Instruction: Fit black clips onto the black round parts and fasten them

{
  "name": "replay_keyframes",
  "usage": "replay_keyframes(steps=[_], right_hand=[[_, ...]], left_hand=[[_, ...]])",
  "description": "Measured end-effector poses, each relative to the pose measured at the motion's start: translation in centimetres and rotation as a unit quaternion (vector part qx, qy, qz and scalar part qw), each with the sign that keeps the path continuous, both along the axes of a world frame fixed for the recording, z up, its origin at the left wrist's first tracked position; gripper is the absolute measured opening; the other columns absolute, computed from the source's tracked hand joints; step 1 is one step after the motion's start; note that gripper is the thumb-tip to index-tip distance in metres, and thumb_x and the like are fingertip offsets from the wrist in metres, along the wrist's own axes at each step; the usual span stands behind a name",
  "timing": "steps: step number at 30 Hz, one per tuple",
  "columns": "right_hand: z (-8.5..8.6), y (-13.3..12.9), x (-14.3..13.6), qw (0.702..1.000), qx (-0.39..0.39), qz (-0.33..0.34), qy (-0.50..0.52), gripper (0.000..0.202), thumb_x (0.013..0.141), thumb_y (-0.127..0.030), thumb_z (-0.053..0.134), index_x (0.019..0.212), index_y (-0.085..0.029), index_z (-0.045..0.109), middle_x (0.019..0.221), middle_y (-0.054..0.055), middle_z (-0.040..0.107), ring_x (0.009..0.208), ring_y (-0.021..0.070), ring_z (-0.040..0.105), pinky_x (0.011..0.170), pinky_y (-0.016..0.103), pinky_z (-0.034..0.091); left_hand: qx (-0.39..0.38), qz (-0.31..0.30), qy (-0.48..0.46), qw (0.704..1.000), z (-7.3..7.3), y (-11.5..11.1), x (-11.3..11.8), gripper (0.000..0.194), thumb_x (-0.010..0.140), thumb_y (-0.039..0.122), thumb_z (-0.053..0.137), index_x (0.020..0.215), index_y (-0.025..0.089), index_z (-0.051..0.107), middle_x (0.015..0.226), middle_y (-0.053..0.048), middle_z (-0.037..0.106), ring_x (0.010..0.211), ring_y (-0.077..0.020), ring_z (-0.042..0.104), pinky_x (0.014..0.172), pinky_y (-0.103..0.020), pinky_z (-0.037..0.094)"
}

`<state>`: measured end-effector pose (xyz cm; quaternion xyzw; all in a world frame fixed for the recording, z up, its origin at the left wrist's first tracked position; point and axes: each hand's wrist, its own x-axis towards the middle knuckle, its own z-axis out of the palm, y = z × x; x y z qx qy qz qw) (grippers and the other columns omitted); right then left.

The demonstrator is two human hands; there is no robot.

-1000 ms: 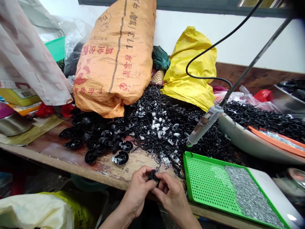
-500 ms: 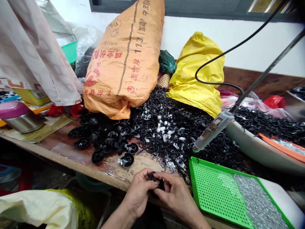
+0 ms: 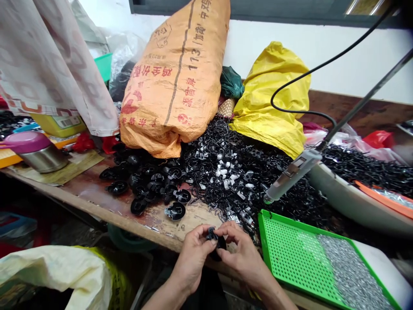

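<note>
At the bench's front edge my left hand [image 3: 196, 254] pinches a small black plastic part [image 3: 212, 235] between thumb and fingers. My right hand [image 3: 240, 249] grips the same part from the other side, its thumb and fingertips against a rounded black portion. Much of the part is hidden by my fingers. Beyond my hands lies a round black assembly with a metal piece [image 3: 175, 211], in front of a heap of similar round black assemblies [image 3: 155, 181]. A large pile of small black and white plastic pieces [image 3: 226, 172] spreads behind.
A green perforated tray [image 3: 290, 254] with small metal pieces [image 3: 355, 267] stands right. Above its corner hangs a grey electric screwdriver [image 3: 292, 175] on a rod. Orange [image 3: 174, 86] and yellow sacks [image 3: 271, 99] stand behind; a steel cup [image 3: 41, 159] and hanging cloth [image 3: 64, 64] are left.
The right hand's fingers have spread slightly, and more of the black part shows between my hands. The whole view has shifted a little, with the scene moving right.
</note>
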<state>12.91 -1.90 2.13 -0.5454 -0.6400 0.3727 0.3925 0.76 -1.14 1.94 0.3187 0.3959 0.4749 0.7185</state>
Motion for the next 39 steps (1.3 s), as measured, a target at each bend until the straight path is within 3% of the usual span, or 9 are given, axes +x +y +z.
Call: replay_keyframes(steps=[4, 7, 13, 18, 25, 29, 31, 34, 39], right_hand=[[0.8, 1.2, 0.5, 0.996, -0.001, 0.067, -0.061, 0.025, 0.056, -0.006, 0.053, 0.077, -0.016, 0.059, 0.078, 0.001, 0.053, 0.071, 0.0131, 0.049, 0.061, 0.022, 0.039], [1.8, 3.7, 1.3, 0.967, 0.015, 0.159, -0.200, 0.021, 0.060, -0.009, 0.053, 0.077, -0.019, 0.061, 0.074, -0.001, 0.057, 0.067, 0.0111, 0.052, 0.058, 0.019, 0.040], [1.3, 10.5, 1.6, 0.937, 0.079, 0.026, -0.339, 0.027, 0.072, -0.004, 0.039, 0.088, -0.015, 0.059, 0.085, 0.008, 0.056, 0.080, 0.0168, 0.053, 0.069, 0.025, 0.036], [-0.2, 12.0, 1.4, 0.930, 0.078, -0.023, -0.359, 0.029, 0.070, -0.001, 0.038, 0.078, -0.018, 0.060, 0.075, 0.006, 0.054, 0.069, 0.0153, 0.053, 0.062, 0.024, 0.035], [1.6, 9.9, 5.2, 0.955, 0.092, -0.083, -0.269, 0.020, 0.071, -0.011, 0.043, 0.085, -0.017, 0.056, 0.069, 0.002, 0.052, 0.066, 0.0147, 0.051, 0.063, 0.025, 0.037], [1.6, 5.8, 5.2, 0.978, 0.056, -0.097, -0.173, 0.014, 0.078, -0.024, 0.039, 0.073, -0.017, 0.049, 0.053, -0.003, 0.047, 0.048, 0.0106, 0.048, 0.048, 0.022, 0.038], [1.2, 3.5, 4.1, 0.996, 0.007, -0.084, -0.019, 0.014, 0.077, -0.029, 0.042, 0.070, -0.017, 0.046, 0.057, -0.003, 0.047, 0.049, 0.0101, 0.048, 0.045, 0.020, 0.038], [0.3, 0.9, 2.3, 0.980, -0.027, -0.077, 0.183, 0.012, 0.072, -0.027, 0.053, 0.071, -0.017, 0.047, 0.071, 0.000, 0.050, 0.059, 0.0094, 0.048, 0.054, 0.021, 0.040], [-1.2, -0.7, 1.5, 0.984, 0.043, -0.098, 0.144, 0.010, 0.074, -0.024, 0.052, 0.067, -0.016, 0.050, 0.076, 0.003, 0.051, 0.073, 0.0134, 0.048, 0.067, 0.025, 0.040]], left_hand=[[0.037, 0.006, 0.067, 0.997, -1.1, 0.6, -0.7, 0.018, 0.059, 0.012, 0.059, 0.076, 0.016, 0.060, 0.074, -0.003, 0.062, 0.077, -0.0175, 0.054, 0.071, -0.026, 0.038], [0.109, 0.012, 0.152, 0.982, -2.0, 0.9, -1.3, 0.019, 0.059, 0.014, 0.057, 0.078, 0.016, 0.061, 0.077, -0.005, 0.061, 0.076, -0.0188, 0.053, 0.070, -0.027, 0.038], [0.202, 0.019, 0.276, 0.939, -2.3, 0.5, -1.4, 0.021, 0.059, 0.011, 0.053, 0.076, 0.019, 0.062, 0.073, -0.003, 0.057, 0.072, -0.0183, 0.052, 0.066, -0.025, 0.038], [0.231, 0.023, 0.304, 0.924, -2.1, 0.4, -1.4, 0.023, 0.062, 0.010, 0.050, 0.079, 0.020, 0.062, 0.074, -0.003, 0.056, 0.072, -0.0185, 0.052, 0.065, -0.025, 0.038], [0.216, 0.012, 0.288, 0.933, -2.8, 0.7, -1.6, 0.022, 0.065, 0.012, 0.052, 0.083, 0.020, 0.062, 0.077, -0.004, 0.056, 0.075, -0.0181, 0.052, 0.068, -0.025, 0.037], [0.114, 0.021, 0.195, 0.974, -2.4, 1.1, -1.0, 0.023, 0.061, 0.012, 0.057, 0.083, 0.018, 0.060, 0.080, -0.003, 0.057, 0.077, -0.0168, 0.052, 0.071, -0.025, 0.037], [0.041, 0.021, 0.113, 0.993, -1.8, 1.1, -0.5, 0.025, 0.058, 0.010, 0.060, 0.081, 0.017, 0.059, 0.079, -0.002, 0.058, 0.076, -0.0152, 0.052, 0.071, -0.024, 0.037], [-0.007, -0.014, 0.017, 1.000, -0.9, 0.8, 0.3, 0.019, 0.058, 0.009, 0.060, 0.076, 0.015, 0.059, 0.075, -0.001, 0.059, 0.070, -0.0117, 0.051, 0.067, -0.021, 0.037], [-0.020, -0.064, -0.039, 0.997, -0.1, 0.0, 1.0, 0.018, 0.058, 0.004, 0.059, 0.074, 0.014, 0.061, 0.073, -0.001, 0.059, 0.069, -0.0109, 0.049, 0.066, -0.021, 0.036]])
